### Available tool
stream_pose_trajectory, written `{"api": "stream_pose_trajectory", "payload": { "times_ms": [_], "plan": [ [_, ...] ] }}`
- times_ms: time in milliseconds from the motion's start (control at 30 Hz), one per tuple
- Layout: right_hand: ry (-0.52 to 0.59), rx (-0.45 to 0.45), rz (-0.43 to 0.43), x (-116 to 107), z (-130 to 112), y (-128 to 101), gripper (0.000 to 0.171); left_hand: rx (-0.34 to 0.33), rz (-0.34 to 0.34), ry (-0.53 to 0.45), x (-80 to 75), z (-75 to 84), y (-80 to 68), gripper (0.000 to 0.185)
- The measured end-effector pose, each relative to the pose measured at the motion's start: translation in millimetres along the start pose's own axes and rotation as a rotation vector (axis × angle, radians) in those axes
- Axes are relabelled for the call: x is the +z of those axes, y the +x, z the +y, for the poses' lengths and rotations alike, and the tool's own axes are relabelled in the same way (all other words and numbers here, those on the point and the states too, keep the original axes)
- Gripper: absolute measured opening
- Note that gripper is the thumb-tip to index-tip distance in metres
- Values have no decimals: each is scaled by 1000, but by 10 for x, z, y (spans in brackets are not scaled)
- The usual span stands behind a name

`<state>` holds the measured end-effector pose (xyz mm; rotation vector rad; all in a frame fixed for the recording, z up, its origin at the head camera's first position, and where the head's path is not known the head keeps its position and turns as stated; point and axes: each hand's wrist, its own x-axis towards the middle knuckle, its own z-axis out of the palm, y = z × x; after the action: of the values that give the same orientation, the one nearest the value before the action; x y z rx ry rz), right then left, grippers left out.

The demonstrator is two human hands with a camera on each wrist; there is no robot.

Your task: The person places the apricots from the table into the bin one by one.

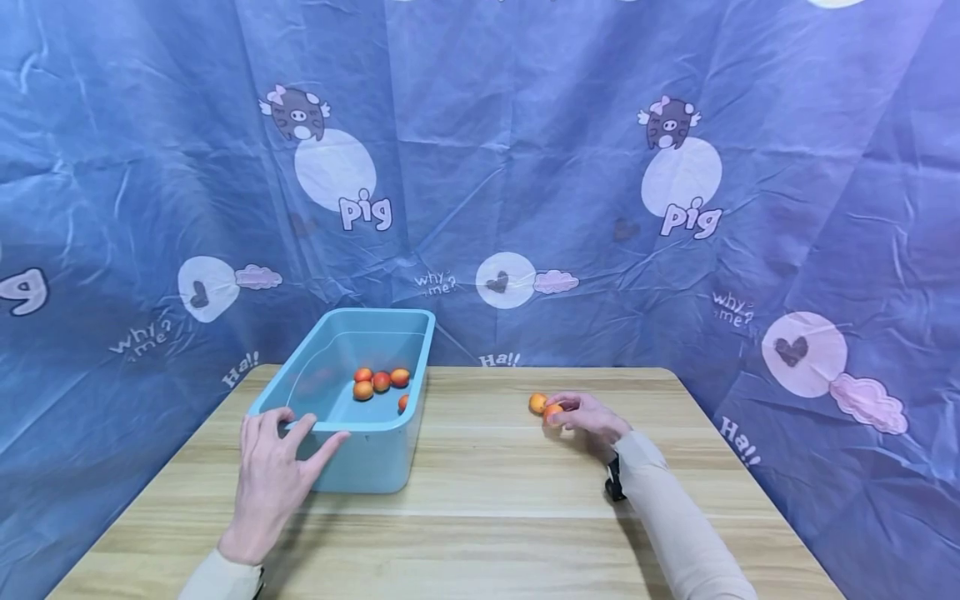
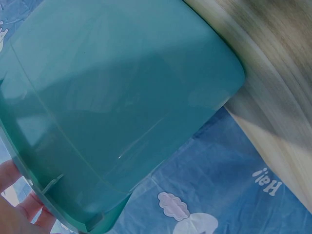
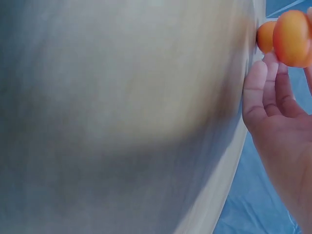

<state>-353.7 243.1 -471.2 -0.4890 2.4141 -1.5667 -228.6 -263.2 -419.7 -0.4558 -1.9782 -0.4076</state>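
Note:
My left hand (image 1: 272,467) grips the near left corner of a light blue plastic bin (image 1: 367,463), fingers hooked over its rim and thumb outside. In the left wrist view, fingertips (image 2: 32,204) show at the bin's rim. Several small orange-red apricots (image 1: 382,382) lie on the bin's floor, one partly hidden by the right wall. Over the table to the right, my right hand (image 1: 591,415) pinches an apricot (image 1: 553,414) between thumb and fingers. A second, yellower apricot (image 1: 537,403) sits just beyond it, left of the fingertips; both also show in the right wrist view.
The bin stands on the left part of a light wood-grain table (image 1: 487,500). Behind the table and along its sides hangs a blue cloth (image 1: 465,167) printed with pigs and words. A dark strap device (image 1: 615,479) is on the right wrist.

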Motion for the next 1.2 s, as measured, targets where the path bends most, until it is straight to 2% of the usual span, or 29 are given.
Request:
{"api": "stream_pose_trajectory", "payload": {
  "times_ms": [233, 433, 733, 1033, 1200],
  "plan": [
    [127, 54, 23, -12, -50, 24, 47, -8, 6, -8, -2, 17, 5, 66],
    [195, 29, 21, -29, -116, 13, 52, -11, 12, -16, -11, 18, -1, 67],
    [222, 11, 113, 26, -179, 39, 55, 12, 21, -18, -7, 2, 22, 63],
    [215, 5, 136, 156, -329, 151, 46, -1, 1, -3, -19, 18, 21, 63],
    [242, -10, 121, 192, -411, 209, 43, -2, -4, 3, -25, 23, 25, 66]
  ]
}}
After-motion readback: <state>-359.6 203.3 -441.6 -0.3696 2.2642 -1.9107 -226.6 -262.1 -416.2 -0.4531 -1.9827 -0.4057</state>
